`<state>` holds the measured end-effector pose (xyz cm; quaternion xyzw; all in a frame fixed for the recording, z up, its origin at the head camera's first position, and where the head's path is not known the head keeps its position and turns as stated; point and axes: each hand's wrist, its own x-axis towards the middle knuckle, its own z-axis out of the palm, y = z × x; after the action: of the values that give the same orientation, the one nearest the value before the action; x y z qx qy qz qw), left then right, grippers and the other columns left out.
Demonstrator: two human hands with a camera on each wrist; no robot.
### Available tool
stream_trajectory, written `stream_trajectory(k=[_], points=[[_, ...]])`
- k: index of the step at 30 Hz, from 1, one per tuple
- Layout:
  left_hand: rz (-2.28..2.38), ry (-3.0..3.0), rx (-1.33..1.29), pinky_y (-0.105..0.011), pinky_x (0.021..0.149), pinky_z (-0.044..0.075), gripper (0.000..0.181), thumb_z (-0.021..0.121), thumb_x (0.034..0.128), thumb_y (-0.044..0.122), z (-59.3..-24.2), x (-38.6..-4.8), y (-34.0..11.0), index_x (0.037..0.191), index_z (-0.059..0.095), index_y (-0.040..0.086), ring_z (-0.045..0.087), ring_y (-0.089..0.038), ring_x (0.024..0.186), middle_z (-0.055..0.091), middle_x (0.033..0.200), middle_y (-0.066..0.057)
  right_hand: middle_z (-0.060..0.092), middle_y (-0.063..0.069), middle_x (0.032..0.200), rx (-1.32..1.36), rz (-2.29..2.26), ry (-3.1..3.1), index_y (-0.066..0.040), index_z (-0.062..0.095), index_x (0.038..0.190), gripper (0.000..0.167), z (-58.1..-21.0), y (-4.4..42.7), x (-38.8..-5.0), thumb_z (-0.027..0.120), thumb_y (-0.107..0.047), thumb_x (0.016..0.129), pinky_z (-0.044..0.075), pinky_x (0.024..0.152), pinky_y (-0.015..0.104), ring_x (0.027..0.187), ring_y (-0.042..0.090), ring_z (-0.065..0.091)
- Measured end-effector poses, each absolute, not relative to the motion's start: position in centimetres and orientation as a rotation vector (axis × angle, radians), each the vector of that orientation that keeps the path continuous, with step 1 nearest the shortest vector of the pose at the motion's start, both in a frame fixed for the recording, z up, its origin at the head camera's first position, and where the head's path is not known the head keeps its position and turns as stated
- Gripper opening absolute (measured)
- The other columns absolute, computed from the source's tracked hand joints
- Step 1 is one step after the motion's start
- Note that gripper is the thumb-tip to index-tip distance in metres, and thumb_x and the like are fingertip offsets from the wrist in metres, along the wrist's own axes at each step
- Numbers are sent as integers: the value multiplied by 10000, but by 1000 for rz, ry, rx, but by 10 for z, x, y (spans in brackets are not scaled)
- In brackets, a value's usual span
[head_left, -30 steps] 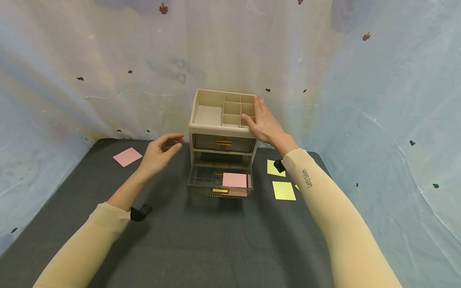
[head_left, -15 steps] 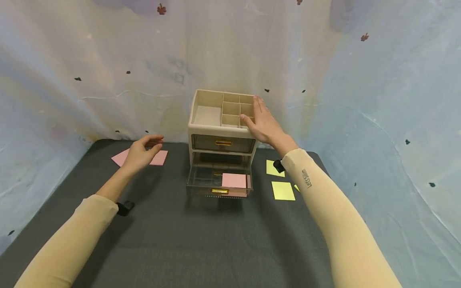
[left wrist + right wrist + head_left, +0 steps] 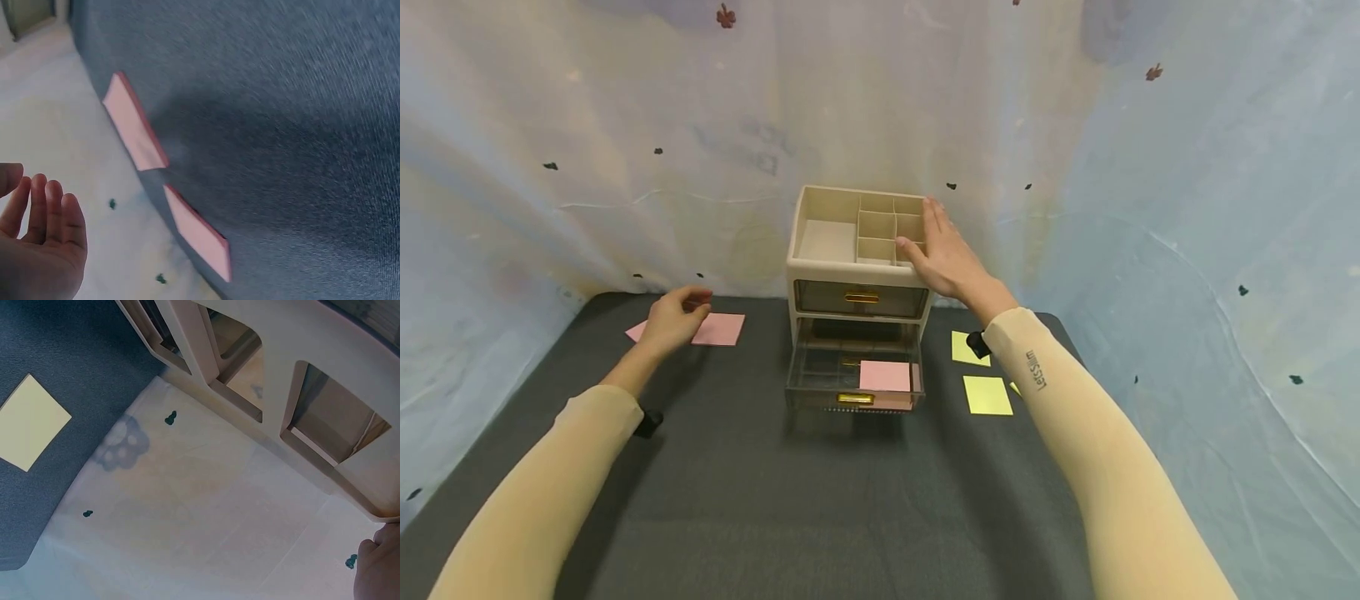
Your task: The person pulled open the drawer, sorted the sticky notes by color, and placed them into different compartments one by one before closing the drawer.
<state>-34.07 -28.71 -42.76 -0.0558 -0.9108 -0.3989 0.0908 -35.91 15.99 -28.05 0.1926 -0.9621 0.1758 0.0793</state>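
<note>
Head view has the left hand (image 3: 672, 321) at the far left part of the dark table (image 3: 760, 500), thumb set apart from loosely bent fingers, with a gap between them. Just beside it, on the thumb side, lies the right pink pad (image 3: 719, 329); the left pink pad (image 3: 636, 331) shows only in part behind the hand. Left wrist view shows these 2 pads near the table's edge, a small gap between them, and the fingers apart from both in the picture; how high the hand is, I cannot tell.

The right hand (image 3: 951, 265) rests on the right rim of the beige drawer box (image 3: 859, 272), fingers straight and close together, thumb spread away over the small compartments of the top tray. Under the tray, the upper drawer (image 3: 827, 297) is closed, a gold handle (image 3: 861, 297) at its middle. Below it, the clear drawer (image 3: 812, 400) is pulled out toward the person, and a pink pad inside (image 3: 883, 376) lies in its right part.

Right of the box, 2 yellow pads (image 3: 987, 395) lie near each other, and a yellow sliver (image 3: 1015, 388) shows beside the right sleeve (image 3: 1097, 442). Right wrist view shows cut-out openings in the box's side. Farther out, pale cloth (image 3: 700, 125) with small dark leaf shapes hangs behind the table
</note>
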Motion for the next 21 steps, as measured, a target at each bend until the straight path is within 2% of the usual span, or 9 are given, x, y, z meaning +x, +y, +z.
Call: stream_trajectory(k=[10,17,21], points=[[-1090,-2757,-136,-627,978,476,385,562,1060,134,-444,-359,-295,1405,570,-37,566,-490,1214,582,1299,-326,-112,81,1742,570,527,-2881,-102,-126,1658,922,-278,158,-357,267,-680,1057,10,1294,390,1603,224,-90],[-1051,-2854,-96,-665,1053,423,450,559,1055,149,-461,-364,-303,1453,521,-57,515,-530,1287,533,1391,-381,-116,95,1740,573,522,-2894,-95,-136,1654,916,-277,155,-354,259,-672,1062,4,1292,386,1601,233,-96],[-1050,-2891,-82,-661,1079,402,492,563,1047,160,-466,-364,-307,1464,493,-90,513,-533,1292,525,1384,-403,-118,80,1740,571,518,-2896,-93,-131,1655,912,-277,155,-352,267,-662,1064,2,1292,378,1602,227,-94]])
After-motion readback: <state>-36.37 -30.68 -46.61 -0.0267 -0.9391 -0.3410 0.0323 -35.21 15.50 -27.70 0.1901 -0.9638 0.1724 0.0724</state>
